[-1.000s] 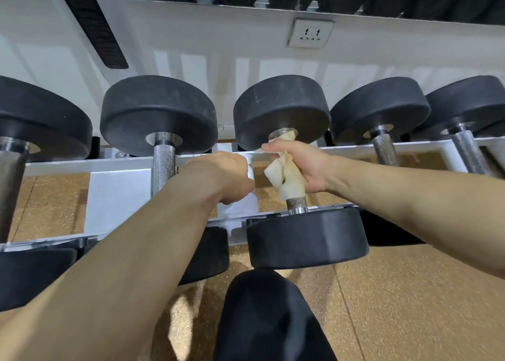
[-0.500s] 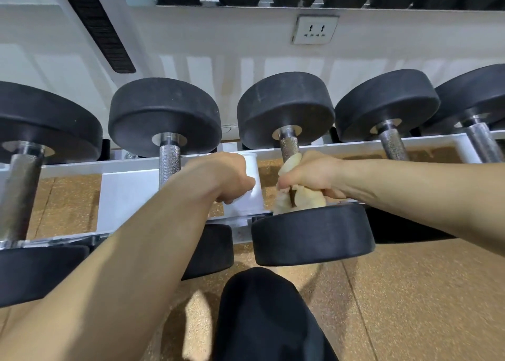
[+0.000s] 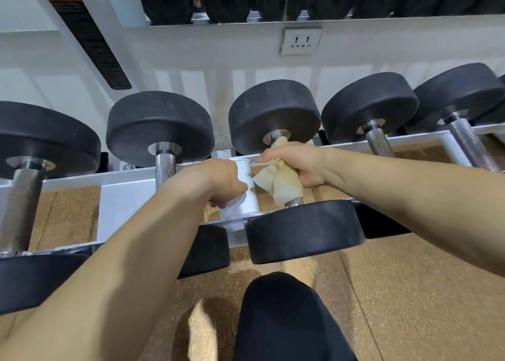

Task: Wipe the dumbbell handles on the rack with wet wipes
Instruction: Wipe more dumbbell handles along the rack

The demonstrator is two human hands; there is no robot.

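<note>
The wet wipe (image 3: 278, 180), a crumpled, yellowish sheet, is wrapped round the handle (image 3: 293, 202) of the dumbbell (image 3: 304, 229) at the middle of the frame, covering the upper and middle part of the bar; bare knurled metal shows only just above the near black head. The right hand (image 3: 297, 163) is clenched round wipe and handle together, reaching in from the right edge. The left hand (image 3: 210, 180), just left of the wipe, is curled in a fist against a white divider of the rack (image 3: 71, 181); whether it grasps that divider I cannot tell. More dumbbells (image 3: 161, 131) lie side by side on the rack to both sides. A wall socket (image 3: 300, 40) sits upper centre, and a black-clad knee (image 3: 284, 319) fills the bottom centre over the cork-coloured floor (image 3: 410, 292).
</note>
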